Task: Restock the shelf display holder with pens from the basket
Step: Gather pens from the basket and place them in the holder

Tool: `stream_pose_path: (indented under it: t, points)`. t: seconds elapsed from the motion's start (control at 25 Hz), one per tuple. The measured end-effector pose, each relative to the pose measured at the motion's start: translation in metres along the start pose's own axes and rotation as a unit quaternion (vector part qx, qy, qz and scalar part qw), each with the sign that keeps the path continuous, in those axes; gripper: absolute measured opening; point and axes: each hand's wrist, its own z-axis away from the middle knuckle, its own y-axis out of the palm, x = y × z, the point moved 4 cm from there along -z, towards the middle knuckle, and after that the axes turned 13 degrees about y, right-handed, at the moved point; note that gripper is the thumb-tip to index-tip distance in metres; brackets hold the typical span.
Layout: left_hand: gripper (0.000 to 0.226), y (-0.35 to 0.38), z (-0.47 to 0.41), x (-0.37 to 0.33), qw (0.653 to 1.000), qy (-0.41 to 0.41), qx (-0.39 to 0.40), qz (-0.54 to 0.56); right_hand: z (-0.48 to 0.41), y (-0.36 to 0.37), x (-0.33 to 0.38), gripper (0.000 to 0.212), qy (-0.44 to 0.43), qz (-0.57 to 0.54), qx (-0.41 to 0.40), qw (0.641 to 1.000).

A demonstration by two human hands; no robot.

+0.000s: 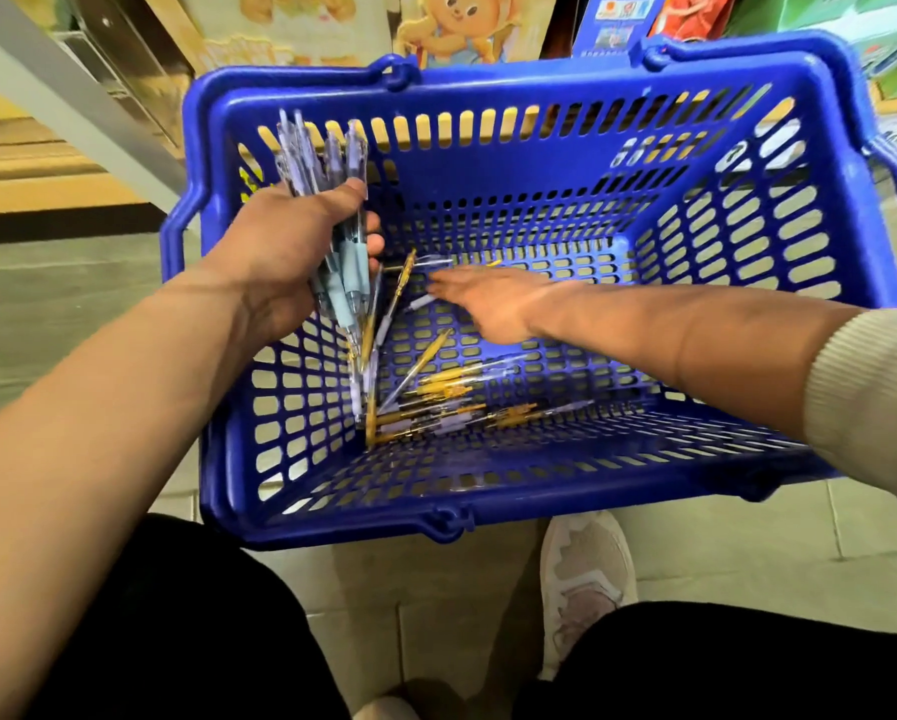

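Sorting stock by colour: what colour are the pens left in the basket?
Mostly yellow-gold loose pens, seen in the head view.

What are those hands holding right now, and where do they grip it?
The left hand grips a bundle of pens around their middle, tips pointing down. The right hand reaches flat into the basket, holding nothing.

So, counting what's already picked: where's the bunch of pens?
In the left hand, the bunch of pens sits over the basket's left side.
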Motion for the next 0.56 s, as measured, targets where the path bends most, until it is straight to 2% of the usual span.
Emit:
stream_pose_path:
  t: [0.24, 0.56]
  points:
    - [0.008, -0.007, 0.001, -0.003, 1.0, -0.013, 0.012, -0.011, -0.015, 0.004, 0.056, 0.098, -0.088, 0.098, -0.035, 0.991]
    - [0.011, -0.007, 0.0, -0.004, 1.0, -0.026, 0.012, -0.002, -0.001, 0.009, 0.041, 0.075, -0.121, 0.164, -0.055, 0.977]
